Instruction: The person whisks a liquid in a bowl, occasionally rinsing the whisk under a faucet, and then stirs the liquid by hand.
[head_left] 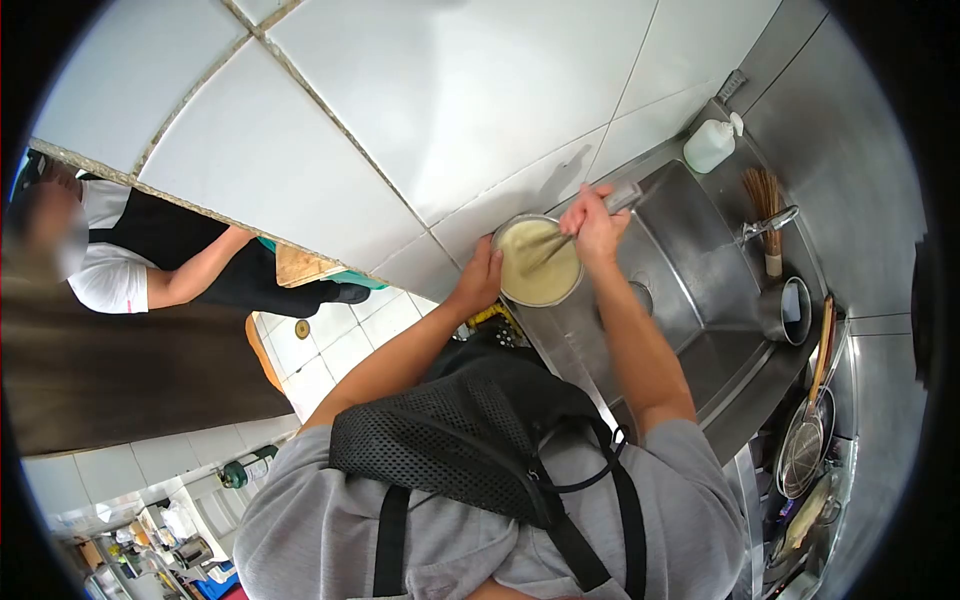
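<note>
A round metal bowl [505, 290] of pale yellow, creamy liquid [545, 284] rests on the left edge of the sink counter, close to the tiled wall. My left hand [478, 275] grips the bowl's left side, with the thumb near the rim. In my right hand [597, 228] is a whisk [545, 250], held tilted by its thick grey handle. Its wires dip into the liquid, and their ends are hidden below the surface.
The steel sink [690, 235] lies right of the bowl, with a faucet [770, 225], spray bottle [710, 146], straw brush [764, 205] and metal pot [786, 312] around it. Strainers [803, 450] sit at far right. Another person [170, 240] stands left, beyond the tiled wall [330, 130].
</note>
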